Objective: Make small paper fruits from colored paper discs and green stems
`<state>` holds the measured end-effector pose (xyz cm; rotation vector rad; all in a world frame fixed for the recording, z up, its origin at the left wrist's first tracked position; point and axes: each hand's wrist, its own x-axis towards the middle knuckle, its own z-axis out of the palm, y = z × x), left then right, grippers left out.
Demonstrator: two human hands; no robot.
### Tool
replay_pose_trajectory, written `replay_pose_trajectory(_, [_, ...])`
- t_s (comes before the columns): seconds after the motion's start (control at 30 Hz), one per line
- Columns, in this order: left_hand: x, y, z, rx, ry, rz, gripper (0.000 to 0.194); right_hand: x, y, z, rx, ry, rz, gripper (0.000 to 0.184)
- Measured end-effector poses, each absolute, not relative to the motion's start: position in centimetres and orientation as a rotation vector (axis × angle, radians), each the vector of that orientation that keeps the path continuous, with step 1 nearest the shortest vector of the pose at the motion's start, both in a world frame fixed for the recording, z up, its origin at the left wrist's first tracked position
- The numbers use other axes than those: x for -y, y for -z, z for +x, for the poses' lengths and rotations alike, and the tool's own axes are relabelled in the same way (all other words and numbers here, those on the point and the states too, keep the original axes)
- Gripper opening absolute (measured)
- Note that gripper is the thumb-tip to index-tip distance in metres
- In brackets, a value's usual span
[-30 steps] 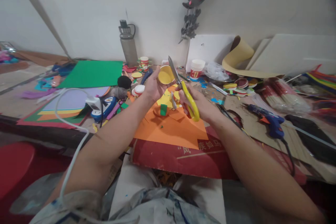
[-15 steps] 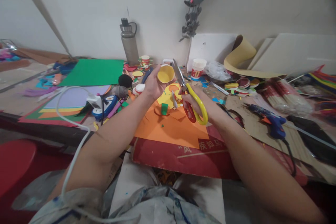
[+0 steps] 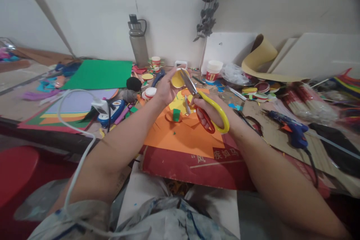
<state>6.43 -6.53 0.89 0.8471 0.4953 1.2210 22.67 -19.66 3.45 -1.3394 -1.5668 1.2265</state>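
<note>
My left hand (image 3: 166, 87) is closed around a small paper cup (image 3: 177, 79) whose yellow inside faces me. In my right hand (image 3: 209, 108) is a pair of scissors (image 3: 213, 110) with one yellow and one red handle, my fingers through the loops. The blades reach to the cup's rim and overlap its opening; whether they touch the paper I cannot tell. Beneath both hands lie orange paper (image 3: 180, 140), yellow paper scraps and a small green paper piece (image 3: 176, 114).
A grey bottle (image 3: 139, 45) stands at the back beside the wall. Stacked paper cups (image 3: 213, 71) are at the back right. A blue glue gun (image 3: 295, 131) lies on cardboard at the right. Green paper (image 3: 98, 75) and a white cable (image 3: 84, 157) are on the left.
The scissor blades have tipped left and now lie across the cup's opening, where they were apart to its right. The cup has turned slightly in my left hand.
</note>
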Motion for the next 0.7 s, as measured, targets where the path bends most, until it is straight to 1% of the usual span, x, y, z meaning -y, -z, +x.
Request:
replay_pose_trajectory(0.13, [6.93, -1.02, 6.56, -0.513, -1.206, 0.853, 0.052, 19.61, -3.37, 22.76, 1.592, -1.238, -1.339, 0.032])
replay_pose_trajectory(0.3, [7.0, -0.93, 6.64, -0.504, -1.193, 0.85, 0.051, 19.6, -3.39, 22.71, 1.619, -1.228, -1.339, 0.025])
replay_pose_trajectory(0.5, [6.92, -0.64, 6.57, -0.522, -1.2, 0.945, 0.04, 19.74, -3.57, 22.59, 1.594, -1.208, -1.341, 0.029])
replay_pose_trajectory(0.7, [6.58, -0.26, 6.45, -0.507, -1.211, 0.954, 0.047, 19.88, -3.78, 22.22, 1.54, -1.198, -1.4, 0.021])
